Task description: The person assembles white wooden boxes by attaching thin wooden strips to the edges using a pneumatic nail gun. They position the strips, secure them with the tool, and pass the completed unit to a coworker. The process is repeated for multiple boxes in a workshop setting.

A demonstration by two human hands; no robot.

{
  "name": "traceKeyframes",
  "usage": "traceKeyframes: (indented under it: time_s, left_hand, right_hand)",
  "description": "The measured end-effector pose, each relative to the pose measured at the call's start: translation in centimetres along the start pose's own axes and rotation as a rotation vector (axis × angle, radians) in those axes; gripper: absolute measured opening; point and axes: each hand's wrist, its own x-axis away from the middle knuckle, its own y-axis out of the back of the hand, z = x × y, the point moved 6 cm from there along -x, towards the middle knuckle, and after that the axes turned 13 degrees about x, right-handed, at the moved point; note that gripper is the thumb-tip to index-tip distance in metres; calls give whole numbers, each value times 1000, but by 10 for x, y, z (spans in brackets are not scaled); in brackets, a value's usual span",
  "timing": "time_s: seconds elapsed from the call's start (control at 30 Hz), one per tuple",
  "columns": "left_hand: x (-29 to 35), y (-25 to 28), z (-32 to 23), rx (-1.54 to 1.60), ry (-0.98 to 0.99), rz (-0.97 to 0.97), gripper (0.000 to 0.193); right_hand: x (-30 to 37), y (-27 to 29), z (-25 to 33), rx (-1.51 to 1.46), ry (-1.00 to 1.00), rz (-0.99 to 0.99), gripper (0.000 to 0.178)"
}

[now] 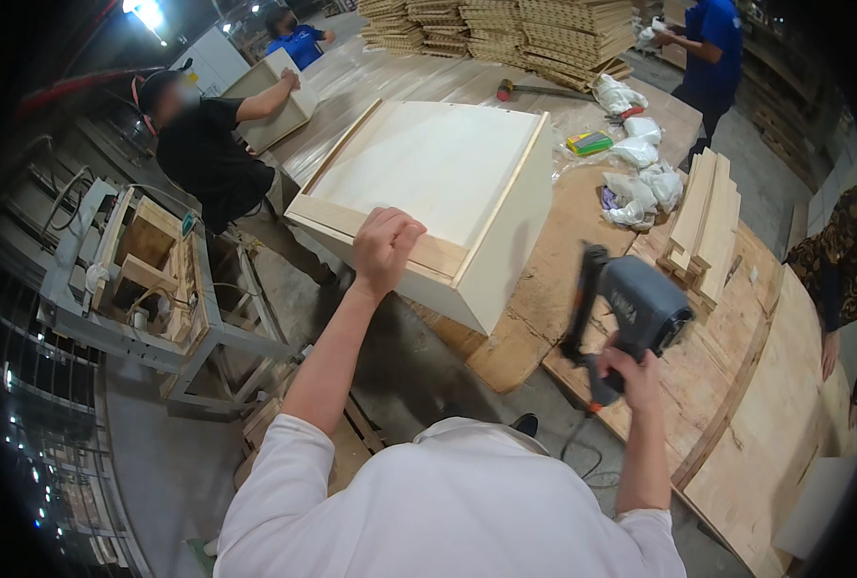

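A pale wooden drawer-like box [428, 159] lies on the worktable in front of me, its large flat panel facing up. My left hand [387, 249] is closed in a fist on the wooden strip [438, 252] along the box's near edge. Whatever its curled fingers hold, if anything, is hidden. To the right of the box, my right hand [631, 376] grips the handle of a dark grey nail gun [640, 303]. The tool is held in the air, apart from the box, and is slightly blurred. A thin hose [573, 448] shows below it.
A mallet [534, 90], white plastic bags [636, 149] and a yellow-green box [589, 144] lie beyond the drawer-like box. Wood strips [703, 222] are stacked at right. A metal-framed cart [173, 299] stands left. Co-workers stand around, one at left holding a panel [279, 106].
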Motion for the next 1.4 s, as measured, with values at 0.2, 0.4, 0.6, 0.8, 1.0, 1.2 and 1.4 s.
traceKeyframes:
  time_s: [0.2,0.4,0.6,0.8,1.0,1.2,1.4]
  left_hand:
    - [-1,-4,4,-109,88,-55,32]
    - [-1,-5,6,-48,98,-68,31]
    - [-2,-8,6,-58,90,-48,29]
    - [-2,-8,8,-63,96,-50,28]
    - [1,-8,7,-58,93,-61,28]
    - [-5,-10,2,-67,91,-49,28]
    - [-14,-24,-1,-143,93,-81,30]
  right_hand:
    - [-11,-82,-27,-308,105,418,12]
    - [-18,-111,-46,-308,155,549,12]
    - [-23,-110,-46,-304,151,551,14]
    - [-25,-108,-49,-297,151,541,12]
    - [-22,-106,-45,-240,144,513,9]
    - [-22,-108,-46,-227,145,479,6]
    - [-4,-83,-41,-281,156,443,12]
